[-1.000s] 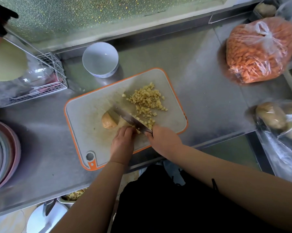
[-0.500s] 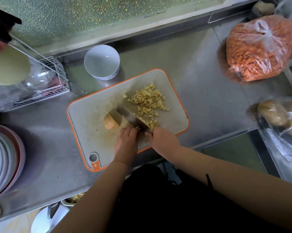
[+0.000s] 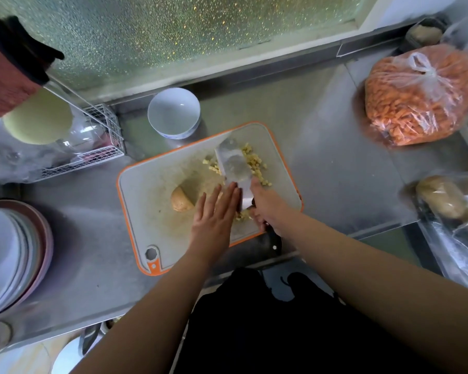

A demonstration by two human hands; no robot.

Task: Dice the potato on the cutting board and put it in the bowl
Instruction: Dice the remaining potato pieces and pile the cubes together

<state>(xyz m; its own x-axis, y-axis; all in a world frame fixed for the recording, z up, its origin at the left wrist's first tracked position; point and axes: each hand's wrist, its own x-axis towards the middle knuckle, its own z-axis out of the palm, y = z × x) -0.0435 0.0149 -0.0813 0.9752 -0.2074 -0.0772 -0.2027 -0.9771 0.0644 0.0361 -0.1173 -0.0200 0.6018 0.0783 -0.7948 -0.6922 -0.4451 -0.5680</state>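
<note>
Head view, starting nearest to the person: the left hand [image 3: 214, 214] lies flat with its fingers straight and close together, palm down, over the near middle of the cutting board [image 3: 146, 195]. Its fingertips touch the left side of the cleaver [image 3: 234, 166]. The right hand [image 3: 265, 206] is curled around the dark handle of the cleaver at the near right edge of the board. The blade is turned with its broad flat face up. Its long axis runs from the right hand away from the person and a little to the left, so the far end points toward the bowl [image 3: 173, 112].

Just left of the left hand, an uncut potato piece [image 3: 181, 199] rests on the board; its rounded end points left. The diced potato [image 3: 254, 163] lies in a loose pile on the far right part of the board, partly hidden under the blade, and a few cubes lie near the right hand.

Beyond the far edge of the board the white bowl stands upright on the steel counter [image 3: 335, 171], near the board; whether they touch I cannot tell. At far right is a tied plastic bag of orange pieces [image 3: 416, 95].
</note>
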